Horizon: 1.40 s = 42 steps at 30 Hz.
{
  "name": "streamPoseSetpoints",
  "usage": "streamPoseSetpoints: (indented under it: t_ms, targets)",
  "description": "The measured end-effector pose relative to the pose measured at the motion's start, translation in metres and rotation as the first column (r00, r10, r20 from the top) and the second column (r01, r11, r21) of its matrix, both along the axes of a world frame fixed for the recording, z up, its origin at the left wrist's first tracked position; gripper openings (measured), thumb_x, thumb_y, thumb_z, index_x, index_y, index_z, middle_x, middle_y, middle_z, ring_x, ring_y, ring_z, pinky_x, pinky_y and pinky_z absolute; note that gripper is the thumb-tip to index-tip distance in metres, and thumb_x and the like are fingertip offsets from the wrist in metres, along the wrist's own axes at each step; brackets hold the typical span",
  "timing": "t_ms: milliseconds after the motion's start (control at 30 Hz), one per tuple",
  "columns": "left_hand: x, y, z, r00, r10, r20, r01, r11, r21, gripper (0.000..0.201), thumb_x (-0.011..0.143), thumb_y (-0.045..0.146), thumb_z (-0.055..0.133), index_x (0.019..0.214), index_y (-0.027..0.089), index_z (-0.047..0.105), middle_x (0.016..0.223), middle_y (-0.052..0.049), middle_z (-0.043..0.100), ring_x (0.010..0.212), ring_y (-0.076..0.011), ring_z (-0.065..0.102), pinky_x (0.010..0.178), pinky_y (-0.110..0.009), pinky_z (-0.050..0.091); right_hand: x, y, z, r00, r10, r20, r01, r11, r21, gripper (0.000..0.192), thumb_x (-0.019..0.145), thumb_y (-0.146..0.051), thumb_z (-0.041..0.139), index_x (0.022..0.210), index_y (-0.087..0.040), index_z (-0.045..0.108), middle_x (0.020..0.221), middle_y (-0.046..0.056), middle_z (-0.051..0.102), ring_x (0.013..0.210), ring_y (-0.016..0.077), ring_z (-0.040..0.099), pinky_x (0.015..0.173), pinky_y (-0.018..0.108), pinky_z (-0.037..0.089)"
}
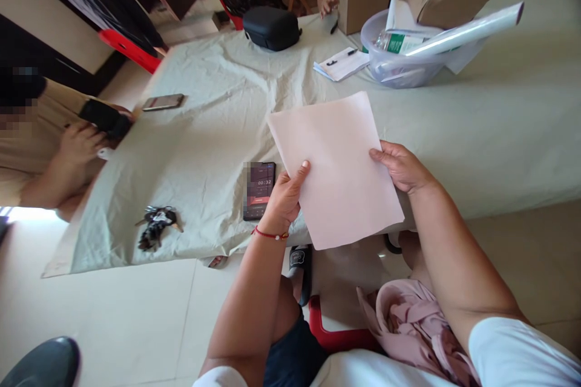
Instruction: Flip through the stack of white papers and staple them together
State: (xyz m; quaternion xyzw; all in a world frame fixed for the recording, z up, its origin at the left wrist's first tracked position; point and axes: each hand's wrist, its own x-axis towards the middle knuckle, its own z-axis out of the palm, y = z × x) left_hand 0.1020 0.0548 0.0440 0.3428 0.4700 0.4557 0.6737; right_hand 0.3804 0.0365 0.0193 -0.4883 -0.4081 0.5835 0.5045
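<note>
Both hands hold one pale pink sheet of paper (336,169) above the near edge of the cloth-covered table (499,127) — the left hand (285,196) pinches its left edge with the thumb on top, the right hand (402,166) grips its right edge. Just left of the left hand a phone (258,189) showing a timer lies flat on the cloth, and farther left — well apart — a bunch of keys (155,225).

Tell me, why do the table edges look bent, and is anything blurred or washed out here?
Head view: the wide lens bows the table edges; daylight is even, shadows soft; a blown-out patch sits at the far left edge; the pink paper, held by left hand and right hand, is sharp; pixelated blocks cover part of the phone.
</note>
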Motion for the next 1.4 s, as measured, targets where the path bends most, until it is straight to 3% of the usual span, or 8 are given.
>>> streamPoseSetpoints:
  t_ms: [233, 367, 633, 867, 967, 1067, 1200, 1400]
  targets:
    - [0.009, 0.008, 0.001, 0.975, 0.22, 0.017, -0.219, 0.975, -0.025, 0.04, 0.09, 0.049, 0.094, 0.106, 0.015, 0.08, 0.116, -0.017, 0.089, 0.121, -0.0337, 0.085, 0.114, -0.046, 0.067, 0.002, -0.003, -0.002, 0.992, 0.091, 0.086, -0.089, 0.996, -0.028, 0.051, 0.093, -0.066, 0.087, 0.126, -0.027, 0.084, 0.123, 0.006, 0.086, 0.113, 0.0288, 0.083, 0.111, 0.05, 0.066]
    - [0.013, 0.005, 0.002, 0.982, 0.19, 0.023, -0.189, 0.982, -0.029, 0.041, 0.09, 0.05, 0.095, 0.108, 0.015, 0.081, 0.115, -0.016, 0.09, 0.119, -0.0327, 0.085, 0.114, -0.044, 0.067, 0.002, -0.002, -0.001, 0.996, -0.042, 0.084, 0.043, 0.999, -0.012, 0.049, 0.089, -0.066, 0.09, 0.121, -0.029, 0.085, 0.124, 0.004, 0.085, 0.121, 0.0294, 0.081, 0.118, 0.049, 0.063]
    - [0.006, 0.003, -0.007, 0.999, 0.03, -0.029, -0.03, 0.999, 0.012, 0.069, 0.065, 0.061, 0.107, 0.11, 0.016, 0.082, 0.116, -0.017, 0.089, 0.109, -0.0367, 0.086, 0.1, -0.049, 0.072, 0.009, -0.002, 0.0, 0.999, -0.021, 0.04, 0.02, 1.0, 0.021, 0.05, 0.089, -0.068, 0.09, 0.12, -0.028, 0.085, 0.128, 0.005, 0.085, 0.126, 0.0293, 0.08, 0.125, 0.051, 0.059]
    - [0.01, -0.001, -0.009, 0.998, -0.058, -0.01, 0.058, 0.998, 0.013, 0.071, 0.069, 0.063, 0.105, 0.117, 0.017, 0.081, 0.118, -0.017, 0.089, 0.111, -0.0374, 0.086, 0.102, -0.05, 0.072, 0.01, 0.004, -0.005, 0.991, -0.017, 0.135, 0.013, 0.999, 0.035, 0.042, 0.094, -0.064, 0.082, 0.114, -0.027, 0.082, 0.115, 0.006, 0.085, 0.108, 0.0291, 0.081, 0.109, 0.051, 0.066]
    - [0.009, -0.001, -0.014, 0.993, -0.118, -0.029, 0.116, 0.991, -0.064, 0.068, 0.068, 0.063, 0.105, 0.11, 0.016, 0.081, 0.11, -0.018, 0.089, 0.104, -0.0387, 0.087, 0.098, -0.052, 0.072, 0.011, 0.013, -0.012, 0.888, -0.213, 0.409, 0.157, 0.974, 0.165, 0.032, 0.097, -0.052, 0.075, 0.111, -0.023, 0.076, 0.111, 0.009, 0.082, 0.105, 0.0302, 0.078, 0.107, 0.053, 0.063]
    - [0.009, -0.002, -0.017, 0.978, -0.193, -0.075, 0.178, 0.969, -0.174, 0.063, 0.07, 0.061, 0.105, 0.104, 0.013, 0.081, 0.102, -0.02, 0.088, 0.096, -0.0389, 0.087, 0.089, -0.051, 0.073, 0.006, 0.021, -0.014, 0.621, -0.499, 0.604, 0.295, 0.863, 0.41, 0.033, 0.098, -0.044, 0.066, 0.121, -0.021, 0.073, 0.126, 0.017, 0.078, 0.115, 0.0337, 0.075, 0.109, 0.055, 0.06]
    - [0.01, -0.004, -0.017, 0.956, -0.271, -0.116, 0.234, 0.937, -0.26, 0.063, 0.069, 0.055, 0.107, 0.105, 0.011, 0.081, 0.103, -0.02, 0.088, 0.086, -0.0326, 0.086, 0.073, -0.041, 0.07, -0.013, 0.023, -0.006, 0.494, -0.543, 0.679, 0.087, 0.808, 0.583, 0.038, 0.108, -0.044, 0.051, 0.122, -0.02, 0.077, 0.135, 0.019, 0.076, 0.127, 0.0357, 0.069, 0.117, 0.055, 0.054]
    - [0.015, -0.004, -0.019, 0.895, -0.434, -0.105, 0.4, 0.884, -0.242, 0.064, 0.066, 0.064, 0.106, 0.096, 0.012, 0.083, 0.094, -0.018, 0.088, 0.075, -0.0287, 0.082, 0.068, -0.037, 0.065, -0.05, 0.017, 0.0, 0.467, -0.168, 0.868, -0.348, 0.868, 0.355, 0.042, 0.116, -0.042, 0.043, 0.096, -0.022, 0.075, 0.105, 0.012, 0.079, 0.11, 0.0308, 0.067, 0.107, 0.048, 0.051]
